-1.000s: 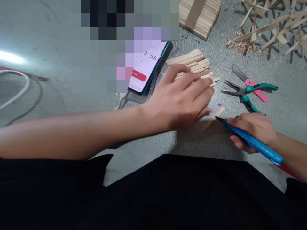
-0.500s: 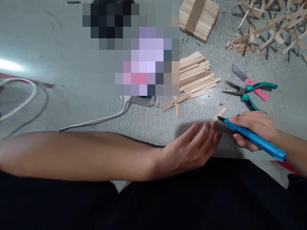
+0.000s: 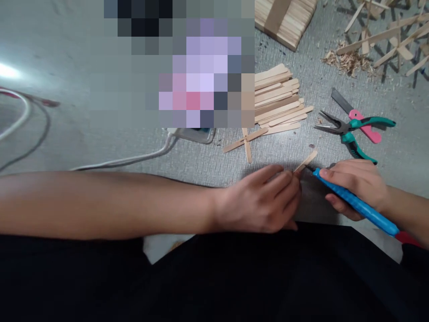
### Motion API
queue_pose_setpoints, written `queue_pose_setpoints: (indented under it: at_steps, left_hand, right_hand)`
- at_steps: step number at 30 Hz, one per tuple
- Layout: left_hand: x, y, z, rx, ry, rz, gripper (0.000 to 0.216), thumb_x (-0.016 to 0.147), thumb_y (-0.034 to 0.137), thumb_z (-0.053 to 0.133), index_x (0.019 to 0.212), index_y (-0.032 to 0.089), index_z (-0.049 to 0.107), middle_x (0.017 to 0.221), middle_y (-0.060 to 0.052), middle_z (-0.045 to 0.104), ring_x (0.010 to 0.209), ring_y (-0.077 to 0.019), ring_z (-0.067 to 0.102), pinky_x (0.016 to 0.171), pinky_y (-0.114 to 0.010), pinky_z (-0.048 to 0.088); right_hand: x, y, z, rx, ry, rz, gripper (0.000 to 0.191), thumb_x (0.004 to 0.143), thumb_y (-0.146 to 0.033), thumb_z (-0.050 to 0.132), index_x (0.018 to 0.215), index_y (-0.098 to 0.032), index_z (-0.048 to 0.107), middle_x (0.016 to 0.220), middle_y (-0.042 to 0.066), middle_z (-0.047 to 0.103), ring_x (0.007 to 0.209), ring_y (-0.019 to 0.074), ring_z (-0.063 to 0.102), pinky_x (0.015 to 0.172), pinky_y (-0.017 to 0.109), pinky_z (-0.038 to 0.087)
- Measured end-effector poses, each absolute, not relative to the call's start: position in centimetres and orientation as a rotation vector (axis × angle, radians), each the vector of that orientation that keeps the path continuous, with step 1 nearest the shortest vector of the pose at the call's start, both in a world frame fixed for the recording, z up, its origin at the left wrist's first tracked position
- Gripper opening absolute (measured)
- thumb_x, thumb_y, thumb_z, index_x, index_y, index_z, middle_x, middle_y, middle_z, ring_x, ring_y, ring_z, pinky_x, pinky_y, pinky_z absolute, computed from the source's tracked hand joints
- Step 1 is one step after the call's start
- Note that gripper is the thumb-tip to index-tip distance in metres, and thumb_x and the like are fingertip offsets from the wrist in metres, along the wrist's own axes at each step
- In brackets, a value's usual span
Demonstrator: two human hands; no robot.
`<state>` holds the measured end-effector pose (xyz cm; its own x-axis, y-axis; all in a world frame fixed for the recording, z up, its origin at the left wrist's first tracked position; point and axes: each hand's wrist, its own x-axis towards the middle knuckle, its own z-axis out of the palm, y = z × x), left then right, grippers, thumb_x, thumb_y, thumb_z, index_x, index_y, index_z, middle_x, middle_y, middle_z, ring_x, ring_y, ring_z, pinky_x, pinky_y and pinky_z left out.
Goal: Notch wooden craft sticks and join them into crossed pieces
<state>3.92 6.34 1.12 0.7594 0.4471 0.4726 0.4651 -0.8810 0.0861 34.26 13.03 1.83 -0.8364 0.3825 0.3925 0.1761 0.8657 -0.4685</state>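
Note:
My left hand (image 3: 264, 201) pinches the near end of a short wooden stick piece (image 3: 306, 161) that lies on the grey floor. My right hand (image 3: 355, 188) grips a blue utility knife (image 3: 358, 205), its dark tip touching the stick piece close to my left fingertips. Just beyond lie a small cross of two sticks (image 3: 246, 142) and a loose pile of wooden craft sticks (image 3: 276, 96).
Green-handled pliers (image 3: 348, 129) and a pink-handled blade (image 3: 360, 123) lie to the right. A bundled stack of sticks (image 3: 284, 18), wood shavings (image 3: 346, 60) and a stick framework (image 3: 389, 31) are at the back right. White and dark cables (image 3: 127, 158) run at the left.
My left hand left the stick pile, drew back toward me and closed its fingers on the short stick piece by the knife tip. The right hand with the knife stayed nearly still.

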Motion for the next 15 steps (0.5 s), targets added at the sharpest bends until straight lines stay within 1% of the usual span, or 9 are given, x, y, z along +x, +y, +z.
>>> queue_pose_setpoints:
  at_steps: [1, 2, 3, 4, 6, 7, 9, 12, 15]
  left_hand:
    - [3.6, 7.3, 0.9, -2.936, -0.749, -0.833, 0.056, 0.12, 0.064, 0.063, 0.105, 0.014, 0.083, 0.107, -0.014, 0.086, 0.095, -0.0229, 0.078, 0.084, -0.039, 0.064]
    - [3.3, 8.3, 0.7, -2.929, -0.774, -0.917, 0.051, 0.12, 0.063, 0.065, 0.106, 0.017, 0.082, 0.108, -0.012, 0.085, 0.098, -0.023, 0.079, 0.086, -0.039, 0.064]
    - [3.1, 9.3, 0.3, -2.942, -0.833, -0.92, 0.047, 0.121, 0.062, 0.063, 0.117, 0.019, 0.081, 0.116, -0.012, 0.086, 0.109, -0.026, 0.081, 0.095, -0.043, 0.066]
    - [2.9, 10.2, -0.1, -2.991, -0.891, -0.91, 0.048, 0.122, 0.063, 0.06, 0.129, 0.02, 0.079, 0.127, -0.013, 0.086, 0.124, -0.0299, 0.081, 0.106, -0.049, 0.066]
    - [2.7, 11.5, -1.2, -3.175, -0.903, -0.952, 0.057, 0.123, 0.066, 0.053, 0.151, 0.02, 0.071, 0.148, -0.017, 0.08, 0.148, -0.0339, 0.075, 0.119, -0.055, 0.064]
    - [2.7, 11.8, -1.7, -3.258, -0.852, -0.974, 0.061, 0.123, 0.066, 0.053, 0.159, 0.018, 0.066, 0.155, -0.02, 0.077, 0.157, -0.0351, 0.07, 0.124, -0.056, 0.063]
    - [2.7, 12.0, -2.4, -3.354, -0.773, -0.913, 0.066, 0.12, 0.064, 0.06, 0.166, 0.017, 0.061, 0.163, -0.022, 0.074, 0.171, -0.0388, 0.059, 0.136, -0.06, 0.055]
    - [2.7, 11.9, -2.3, -3.383, -0.775, -0.733, 0.071, 0.117, 0.062, 0.069, 0.171, 0.018, 0.057, 0.167, -0.022, 0.073, 0.173, -0.0399, 0.057, 0.145, -0.064, 0.045]
    - [2.4, 12.1, -1.4, -3.371, -0.83, -0.623, 0.077, 0.116, 0.072, 0.065, 0.173, 0.02, 0.056, 0.172, -0.023, 0.069, 0.168, -0.0414, 0.062, 0.144, -0.065, 0.046]
  right_hand:
    - [34.3, 13.0, 1.9, -0.413, -2.566, 0.576, 0.044, 0.113, -0.029, 0.064, 0.155, -0.017, 0.06, 0.091, 0.002, 0.078, 0.07, 0.0214, 0.074, 0.063, 0.035, 0.061]
    - [34.4, 13.0, 1.9, -0.418, -2.582, 0.574, 0.042, 0.115, -0.031, 0.063, 0.155, -0.02, 0.059, 0.091, 0.001, 0.079, 0.07, 0.021, 0.074, 0.063, 0.035, 0.06]
    - [34.4, 13.0, 2.0, -0.423, -2.602, 0.572, 0.04, 0.117, -0.032, 0.062, 0.155, -0.022, 0.059, 0.092, 0.001, 0.079, 0.071, 0.0206, 0.074, 0.064, 0.034, 0.06]
    - [34.5, 13.0, 2.0, -0.427, -2.617, 0.568, 0.038, 0.118, -0.033, 0.061, 0.154, -0.023, 0.059, 0.093, 0.001, 0.08, 0.072, 0.0204, 0.075, 0.064, 0.034, 0.059]
    - [34.6, 13.0, 2.1, -0.432, -2.632, 0.558, 0.036, 0.119, -0.034, 0.06, 0.153, -0.022, 0.06, 0.094, 0.002, 0.08, 0.074, 0.0211, 0.077, 0.065, 0.035, 0.059]
    - [34.7, 13.0, 2.1, -0.429, -2.63, 0.558, 0.036, 0.119, -0.035, 0.061, 0.152, -0.021, 0.06, 0.093, 0.002, 0.079, 0.073, 0.0215, 0.077, 0.064, 0.036, 0.058]
    - [34.7, 13.0, 2.0, -0.435, -2.632, 0.571, 0.036, 0.119, -0.035, 0.061, 0.152, -0.02, 0.061, 0.091, 0.001, 0.078, 0.072, 0.022, 0.076, 0.064, 0.037, 0.058]
    - [34.8, 13.0, 1.9, -0.444, -2.627, 0.575, 0.035, 0.12, -0.034, 0.06, 0.152, -0.02, 0.061, 0.092, 0.0, 0.078, 0.072, 0.0219, 0.076, 0.065, 0.037, 0.057]
    - [34.8, 13.0, 1.8, -0.449, -2.616, 0.56, 0.036, 0.119, -0.035, 0.061, 0.153, -0.022, 0.061, 0.091, 0.0, 0.078, 0.073, 0.0215, 0.076, 0.066, 0.037, 0.057]
